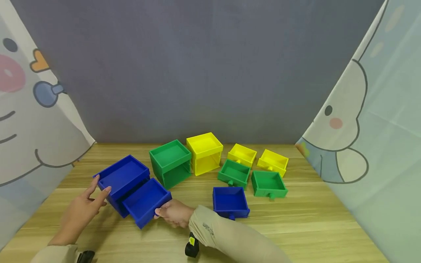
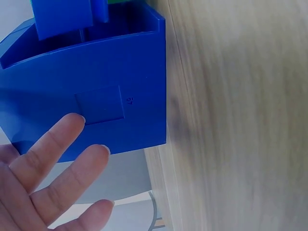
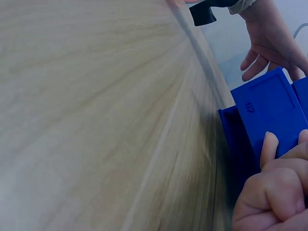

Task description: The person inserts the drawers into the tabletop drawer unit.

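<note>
Sliding out of the blue box (image 1: 122,179) at the left front of the wooden table (image 1: 296,223), a blue drawer (image 1: 146,201) sticks toward the person, its front end pinched by the right hand (image 1: 173,213), whose fingers (image 3: 269,149) are curled round the drawer's edge. The left hand (image 1: 80,212) rests against the box's left side with its fingers (image 2: 53,139) straight and spread, holding nothing. From the head view the box, the drawer and both hands show together; the left wrist view alone shows the box's flat side with a shallow raised rectangle and a small number beside it, the fingertips lying on that face. The right wrist view shows the curled right fingers up close against blue plastic marked with a number, and the other hand beyond, but most of it is blurred wood grain. Behind the blue box stand a green box (image 1: 170,163) and a yellow box (image 1: 204,152), side by side. To their right lie loose drawers: two yellow drawers (image 1: 242,155), two green drawers (image 1: 234,172) and a second blue drawer (image 1: 230,202), the last just past the right sleeve (image 1: 223,237). A grey backdrop (image 1: 197,65) closes the rear, with cartoon-print curtains (image 1: 368,120) on either side.
</note>
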{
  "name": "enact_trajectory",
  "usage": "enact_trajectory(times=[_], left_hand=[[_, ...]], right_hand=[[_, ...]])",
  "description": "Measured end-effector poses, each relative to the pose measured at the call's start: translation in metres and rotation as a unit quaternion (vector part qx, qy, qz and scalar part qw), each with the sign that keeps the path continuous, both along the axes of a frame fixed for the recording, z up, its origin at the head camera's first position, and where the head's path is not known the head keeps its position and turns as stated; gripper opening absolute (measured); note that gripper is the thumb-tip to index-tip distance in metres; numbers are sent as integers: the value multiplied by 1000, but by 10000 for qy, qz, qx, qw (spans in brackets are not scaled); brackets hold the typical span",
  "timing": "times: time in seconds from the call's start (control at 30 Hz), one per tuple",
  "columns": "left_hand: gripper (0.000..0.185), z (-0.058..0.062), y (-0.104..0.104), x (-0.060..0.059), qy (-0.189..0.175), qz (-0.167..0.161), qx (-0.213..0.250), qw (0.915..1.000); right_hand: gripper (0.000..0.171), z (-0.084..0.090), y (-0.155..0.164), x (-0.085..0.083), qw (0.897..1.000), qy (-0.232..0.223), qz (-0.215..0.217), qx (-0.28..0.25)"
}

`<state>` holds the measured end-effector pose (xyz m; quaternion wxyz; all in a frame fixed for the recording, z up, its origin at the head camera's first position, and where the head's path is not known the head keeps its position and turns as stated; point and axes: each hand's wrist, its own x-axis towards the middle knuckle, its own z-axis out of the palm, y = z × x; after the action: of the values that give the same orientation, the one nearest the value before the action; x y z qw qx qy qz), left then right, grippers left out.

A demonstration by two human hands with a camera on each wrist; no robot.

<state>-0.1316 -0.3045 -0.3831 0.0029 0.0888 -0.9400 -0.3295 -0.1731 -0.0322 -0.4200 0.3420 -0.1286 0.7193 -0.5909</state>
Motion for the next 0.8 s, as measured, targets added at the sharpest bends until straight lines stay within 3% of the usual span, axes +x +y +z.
enact_trajectory(times=[0.43, 0.63, 0.8], left_hand=[[83, 2, 1, -5, -104, 8, -4, 9999], [81, 0, -2, -4, 93, 42, 217, 9997], [82, -1, -2, -3, 5, 31, 318, 9995]], right_hand=[[28, -8, -7, 0, 9994, 198, -4, 279], [27, -9, -14, 5, 9989, 289, -80, 350], [27, -8, -17, 9, 9990, 189, -105, 384]])
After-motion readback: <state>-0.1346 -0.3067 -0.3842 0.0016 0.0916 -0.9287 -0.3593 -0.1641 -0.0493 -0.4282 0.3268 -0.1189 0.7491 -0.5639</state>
